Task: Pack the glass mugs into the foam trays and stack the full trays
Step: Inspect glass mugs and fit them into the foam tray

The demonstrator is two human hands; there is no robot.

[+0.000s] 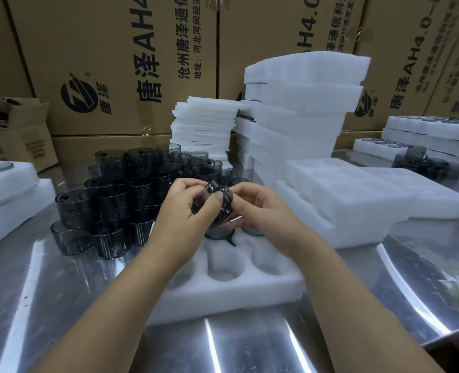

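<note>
Mug [214,208] blurred, foam tray [236,292] partly covered

The table [61,305] is metal, smooth and very shiny, with bright streaks of light on it; the foam tray [236,297] in the lower middle is white foam, soft-looking and matt, a bit grainy; the tray stack [298,103] in the upper middle and the thin foam sheets [204,122] beside it are the same dull white foam; the mugs [110,205] at the middle left are dark, smoky glass, see-through and glossy; the held mug [214,208] is the same glass; the boxes [102,63] along the top are brown cardboard, matt, with shiny clear tape [145,131].
</note>
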